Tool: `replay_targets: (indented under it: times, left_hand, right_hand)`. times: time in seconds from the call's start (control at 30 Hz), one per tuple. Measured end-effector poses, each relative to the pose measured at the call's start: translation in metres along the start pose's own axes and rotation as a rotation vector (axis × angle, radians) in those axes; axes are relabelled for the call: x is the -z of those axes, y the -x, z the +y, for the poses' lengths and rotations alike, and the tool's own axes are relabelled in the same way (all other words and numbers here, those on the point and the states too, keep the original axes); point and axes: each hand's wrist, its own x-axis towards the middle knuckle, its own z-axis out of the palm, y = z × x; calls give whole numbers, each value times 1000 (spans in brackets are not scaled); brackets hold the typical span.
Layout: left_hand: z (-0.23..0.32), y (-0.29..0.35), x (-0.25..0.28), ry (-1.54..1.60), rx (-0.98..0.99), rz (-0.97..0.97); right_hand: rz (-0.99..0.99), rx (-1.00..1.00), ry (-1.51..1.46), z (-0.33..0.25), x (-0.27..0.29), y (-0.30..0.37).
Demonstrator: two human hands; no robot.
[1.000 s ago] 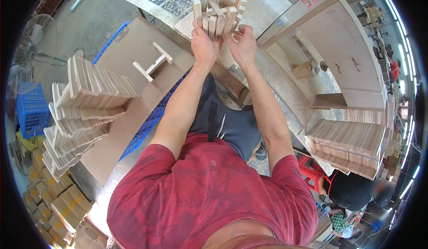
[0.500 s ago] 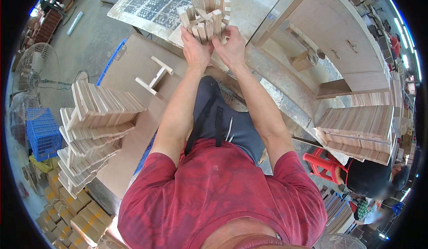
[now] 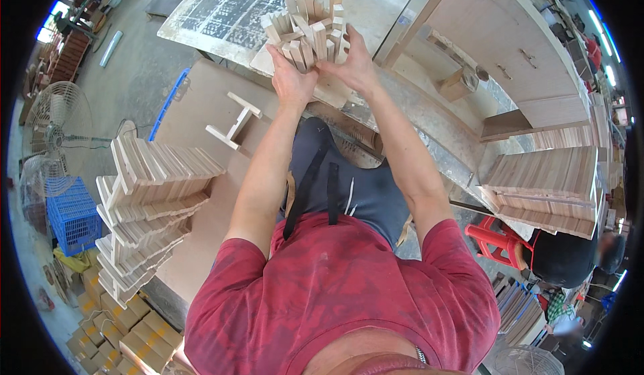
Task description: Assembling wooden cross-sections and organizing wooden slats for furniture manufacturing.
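Observation:
A cluster of short pale wooden sticks [image 3: 319, 39] stands mostly upright on the table in front of me, with a few tilted or lying across the others. My left hand [image 3: 292, 83] is cupped against the near left side of the cluster, fingers partly hidden behind the sticks. At the near right side, my right hand [image 3: 357, 66] has its thumb stretched toward the left hand and its index finger raised apart beside the sticks. An H-shaped wooden piece [image 3: 236, 121] lies on the brown board [image 3: 201, 96] to my left.
Tall stacks of joined wooden slats [image 3: 157, 187] stand on the board at left, near a blue crate [image 3: 72, 214] and a fan [image 3: 59, 117]. A wooden machine table [image 3: 516, 53] and stacked wood strips [image 3: 543, 187] are at right, with a red stool [image 3: 496, 244] below.
My right hand has opened, its index finger lifting away from the sticks. Some sticks have shifted within the cluster. My left hand stays against the cluster's side.

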Motion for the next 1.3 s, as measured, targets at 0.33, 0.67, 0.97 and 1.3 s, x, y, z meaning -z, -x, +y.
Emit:
replay_targets:
  times: [0.33, 0.67, 0.97, 1.3]
  left_hand:
    - [-13, -7, 2, -28, -104, -3]
    - [-18, -8, -4, -20, -168, 70]
    - [-13, -5, -4, 6, -110, 4]
    - [-18, -5, 6, 116, -148, 38]
  right_hand:
    - [-290, 71, -130, 12, 14, -36]
    - [-12, 93, 76, -7, -9, -4]
    - [41, -40, 200, -25, -19, 7]
    - [96, 412, 99, -110, 39, -3]
